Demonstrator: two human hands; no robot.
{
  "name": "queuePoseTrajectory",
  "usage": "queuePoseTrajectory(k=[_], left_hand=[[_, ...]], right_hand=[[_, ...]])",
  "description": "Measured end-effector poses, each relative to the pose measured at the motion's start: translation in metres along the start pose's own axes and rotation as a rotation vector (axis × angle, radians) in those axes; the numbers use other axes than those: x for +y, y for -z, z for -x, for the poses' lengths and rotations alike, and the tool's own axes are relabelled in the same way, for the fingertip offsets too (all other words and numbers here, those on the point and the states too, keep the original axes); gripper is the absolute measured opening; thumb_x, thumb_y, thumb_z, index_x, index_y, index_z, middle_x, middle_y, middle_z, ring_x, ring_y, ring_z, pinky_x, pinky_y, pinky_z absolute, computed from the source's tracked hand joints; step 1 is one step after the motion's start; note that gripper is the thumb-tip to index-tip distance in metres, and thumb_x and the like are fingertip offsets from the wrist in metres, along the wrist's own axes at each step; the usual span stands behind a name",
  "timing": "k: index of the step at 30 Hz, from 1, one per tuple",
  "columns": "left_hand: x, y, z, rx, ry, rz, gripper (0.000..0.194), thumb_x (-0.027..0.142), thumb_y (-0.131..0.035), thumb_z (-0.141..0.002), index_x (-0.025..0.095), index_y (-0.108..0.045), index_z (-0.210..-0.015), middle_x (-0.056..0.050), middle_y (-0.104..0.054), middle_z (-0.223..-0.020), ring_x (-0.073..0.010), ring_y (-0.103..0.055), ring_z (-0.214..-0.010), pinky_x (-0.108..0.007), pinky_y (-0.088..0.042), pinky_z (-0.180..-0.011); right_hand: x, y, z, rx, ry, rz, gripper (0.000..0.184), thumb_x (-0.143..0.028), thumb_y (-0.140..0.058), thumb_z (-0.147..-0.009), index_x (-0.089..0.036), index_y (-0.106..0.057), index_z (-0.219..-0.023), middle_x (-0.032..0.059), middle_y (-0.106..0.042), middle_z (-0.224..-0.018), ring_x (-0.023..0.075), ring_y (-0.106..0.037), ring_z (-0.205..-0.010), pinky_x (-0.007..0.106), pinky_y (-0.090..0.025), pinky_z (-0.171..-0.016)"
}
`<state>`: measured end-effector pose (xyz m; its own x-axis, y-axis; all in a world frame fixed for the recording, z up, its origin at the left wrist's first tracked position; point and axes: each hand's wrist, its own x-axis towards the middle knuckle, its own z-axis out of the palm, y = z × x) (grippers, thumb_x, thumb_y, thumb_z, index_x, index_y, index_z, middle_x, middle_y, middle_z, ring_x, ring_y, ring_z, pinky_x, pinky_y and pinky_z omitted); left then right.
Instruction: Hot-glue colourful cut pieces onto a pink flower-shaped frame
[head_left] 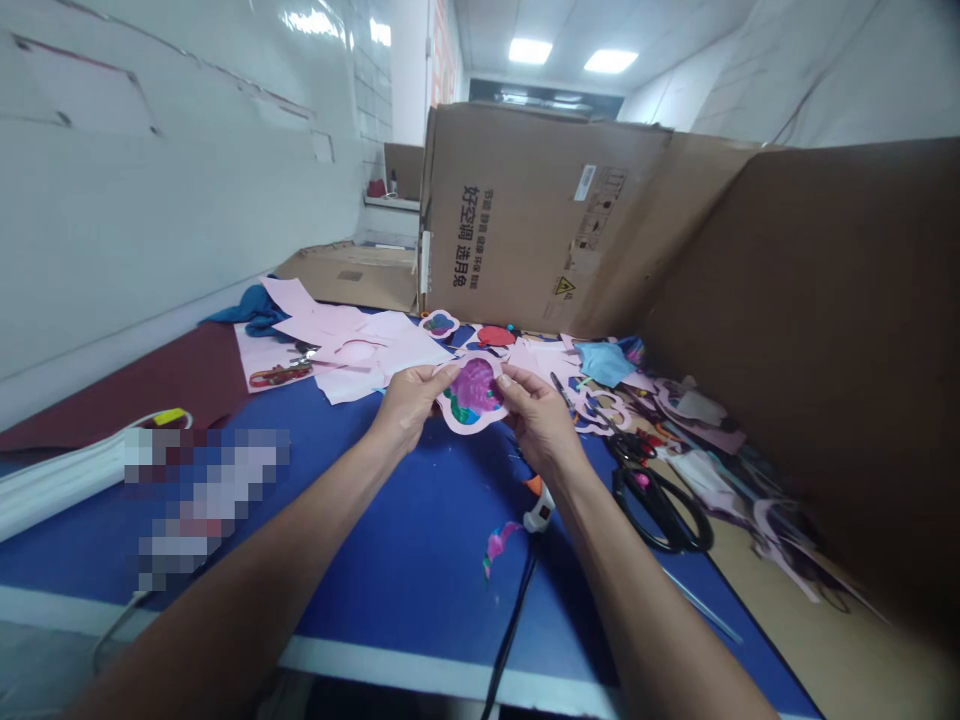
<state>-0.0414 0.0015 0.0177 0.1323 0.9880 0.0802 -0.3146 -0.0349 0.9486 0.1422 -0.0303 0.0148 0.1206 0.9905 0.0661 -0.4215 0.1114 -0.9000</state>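
Both hands hold up a flower-shaped pink paper cutout (pixel 480 388) with a shiny purple, green and blue middle. My left hand (pixel 409 405) pinches its left edge between thumb and fingers. At the right edge, my right hand (pixel 541 408) grips it the same way, thumb on top. Below the right hand lies a white glue gun (pixel 538 512) with an orange tip, its black cord running to the table's front edge. A curled purple and green scrap (pixel 498 548) rests beside it. Black-handled scissors (pixel 660 505) lie right of my right forearm.
Pink paper sheets (pixel 352 340) and another flower cutout (pixel 439 323) lie at the back of the blue table (pixel 405 570). A big cardboard box (pixel 525 220) stands behind, and cardboard walls the right. Paper scraps (pixel 712 480) litter the right side; a white lamp-like bar (pixel 67 485) lies left.
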Motion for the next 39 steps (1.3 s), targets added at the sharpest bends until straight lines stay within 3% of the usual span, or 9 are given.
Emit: queuePoseTrajectory(k=[6, 10, 14, 24, 32, 36, 39], left_hand=[[-0.001, -0.003, 0.001, -0.038, 0.015, 0.037, 0.054, 0.063, -0.102, -0.061, 0.017, -0.081, -0.081, -0.006, -0.079, -0.078, -0.019, -0.07, -0.067, -0.033, -0.06, -0.067], [-0.001, -0.004, 0.005, -0.126, 0.109, 0.034, 0.062, 0.064, -0.103, -0.061, 0.016, -0.084, -0.094, -0.009, -0.082, -0.086, -0.0204, -0.073, -0.074, -0.036, -0.063, -0.073], [-0.003, -0.004, 0.007, -0.163, 0.157, -0.008, 0.059, 0.062, -0.104, -0.06, 0.014, -0.084, -0.089, -0.011, -0.083, -0.088, -0.0204, -0.073, -0.077, -0.037, -0.063, -0.079], [-0.002, -0.002, 0.003, -0.111, 0.118, 0.002, 0.062, 0.064, -0.103, -0.06, 0.017, -0.084, -0.096, -0.01, -0.083, -0.092, -0.0204, -0.072, -0.076, -0.036, -0.061, -0.073], [0.003, 0.004, 0.001, -0.043, 0.022, -0.111, 0.051, 0.063, -0.099, -0.065, 0.019, -0.081, -0.084, -0.004, -0.077, -0.078, -0.0168, -0.065, -0.067, -0.029, -0.051, -0.064], [-0.002, 0.004, -0.001, -0.059, -0.059, -0.14, 0.044, 0.057, -0.099, -0.067, 0.019, -0.081, -0.077, -0.005, -0.078, -0.077, -0.0168, -0.064, -0.07, -0.03, -0.05, -0.071], [-0.005, 0.006, -0.004, -0.007, -0.091, -0.125, 0.042, 0.056, -0.099, -0.065, 0.019, -0.081, -0.074, -0.004, -0.077, -0.076, -0.0166, -0.063, -0.071, -0.031, -0.05, -0.075]], right_hand=[[0.0, 0.0, 0.0, 0.065, 0.02, -0.008, 0.054, -0.044, -0.108, -0.054, -0.022, -0.084, -0.098, 0.0007, -0.083, -0.085, 0.0145, -0.072, -0.071, 0.025, -0.059, -0.067], [0.001, 0.003, -0.003, 0.181, 0.082, -0.007, 0.053, -0.042, -0.106, -0.055, -0.021, -0.083, -0.097, -0.0013, -0.08, -0.08, 0.0121, -0.068, -0.067, 0.023, -0.054, -0.062], [0.0, 0.005, -0.004, 0.221, 0.108, -0.011, 0.055, -0.044, -0.105, -0.055, -0.02, -0.081, -0.099, -0.0017, -0.078, -0.079, 0.012, -0.066, -0.066, 0.025, -0.054, -0.063], [-0.001, 0.005, -0.005, 0.177, 0.109, 0.083, 0.056, -0.049, -0.101, -0.058, -0.02, -0.079, -0.1, -0.0018, -0.074, -0.076, 0.0142, -0.064, -0.066, 0.028, -0.052, -0.065], [0.001, 0.003, -0.002, 0.032, 0.193, 0.324, 0.051, -0.052, -0.094, -0.068, -0.019, -0.077, -0.104, -0.003, -0.071, -0.065, 0.0154, -0.061, -0.056, 0.031, -0.05, -0.061], [0.002, 0.002, 0.0, -0.003, 0.185, 0.336, 0.052, -0.053, -0.094, -0.07, -0.019, -0.077, -0.105, -0.0014, -0.073, -0.067, 0.0169, -0.064, -0.059, 0.031, -0.052, -0.061], [0.001, 0.0, 0.002, -0.033, 0.148, 0.333, 0.056, -0.054, -0.097, -0.068, -0.02, -0.077, -0.108, -0.0007, -0.076, -0.072, 0.0171, -0.067, -0.064, 0.031, -0.054, -0.066]])
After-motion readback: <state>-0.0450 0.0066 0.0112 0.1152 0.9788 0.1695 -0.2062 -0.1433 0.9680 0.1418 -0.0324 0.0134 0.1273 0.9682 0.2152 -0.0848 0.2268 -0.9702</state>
